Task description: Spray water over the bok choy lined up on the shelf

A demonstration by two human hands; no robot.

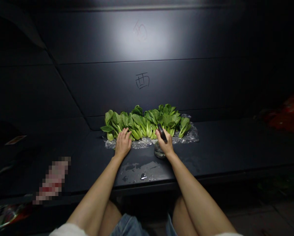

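Observation:
A row of green bok choy [137, 121] lies on crinkled clear plastic [188, 136] against the back of a dark shelf. My left hand [123, 142] rests at the front of the stems, left of the middle, its fingers spread over them. In my right hand [166, 144] is a spray bottle [159, 151] with a black head and a clear body. It stands close in front of the bok choy, and my fingers are wrapped around it, hiding part of it. Drops cling to some leaves.
Water puddles [143, 175] wet the dark shelf [223, 147] near its front edge. A dark panel [100, 85] with a handwritten character rises behind. Red packages [290, 114] lie at the far right, blurred. A pixelated patch covers something at left.

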